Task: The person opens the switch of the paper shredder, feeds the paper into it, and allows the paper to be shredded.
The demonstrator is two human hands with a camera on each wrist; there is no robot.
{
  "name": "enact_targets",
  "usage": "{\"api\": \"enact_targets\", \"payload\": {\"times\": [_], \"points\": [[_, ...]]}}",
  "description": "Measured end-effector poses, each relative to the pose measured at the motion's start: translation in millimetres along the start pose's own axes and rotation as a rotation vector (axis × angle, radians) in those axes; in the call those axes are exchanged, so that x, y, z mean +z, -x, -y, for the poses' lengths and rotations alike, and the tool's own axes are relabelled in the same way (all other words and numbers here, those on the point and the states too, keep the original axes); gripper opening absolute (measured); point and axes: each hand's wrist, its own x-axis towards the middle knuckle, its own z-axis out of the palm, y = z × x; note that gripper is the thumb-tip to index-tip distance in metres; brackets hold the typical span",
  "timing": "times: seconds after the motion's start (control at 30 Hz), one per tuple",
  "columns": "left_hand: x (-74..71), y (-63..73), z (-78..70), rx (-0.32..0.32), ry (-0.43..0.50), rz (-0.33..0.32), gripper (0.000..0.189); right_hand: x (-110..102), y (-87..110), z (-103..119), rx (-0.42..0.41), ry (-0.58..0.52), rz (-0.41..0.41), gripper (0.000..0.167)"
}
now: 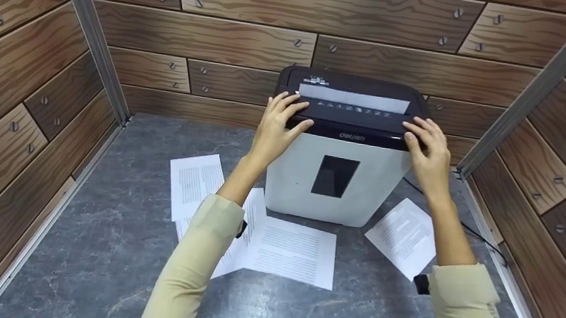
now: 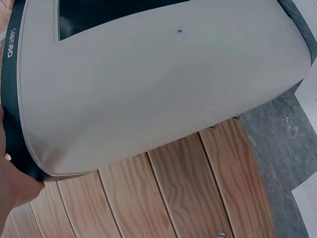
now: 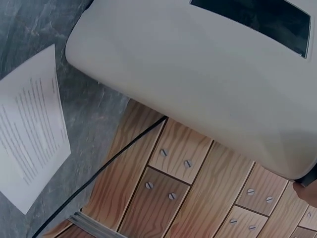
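- The shredder (image 1: 332, 178) stands upright on the far part of the grey counter (image 1: 114, 277), right of centre, its dark window facing near.
- The left hand (image 1: 280, 128) grips the shredder's left top corner, bent fingers over the dark top and the thumb on the near edge.
- The right hand (image 1: 429, 154) holds the right top corner, its fingertips on the top and its thumb at the near edge.
- A white paper strip (image 1: 354, 98) shows along the slot in the top, between the hands.
- Three printed sheets (image 1: 290, 252) lie near and left of the shredder, the middle one partly hidden by the left sleeve (image 1: 204, 244).
- Another printed page (image 1: 404, 236) lies to the right, beside the right forearm.
- A black cable (image 1: 483, 240) runs from behind the shredder toward the right wall (image 1: 556, 193).
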Motion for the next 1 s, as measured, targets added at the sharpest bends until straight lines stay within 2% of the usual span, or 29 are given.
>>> {"api": "enact_targets", "payload": {"times": [0.37, 0.73, 1.0], "points": [[10.5, 2.4, 6.1, 0.05, 0.005, -0.114, 0.043, 3, 2.9, -2, -0.008, 0.009, -0.02, 0.02], [12.8, 4.4, 6.9, 0.073, -0.016, -0.139, 0.046, 4, 2.4, -5, -0.015, 0.011, -0.023, 0.02], [13.1, 3.6, 5.9, 0.069, -0.01, -0.14, 0.048, 4, 1.6, -7, -0.059, 0.012, -0.031, 0.02]]}}
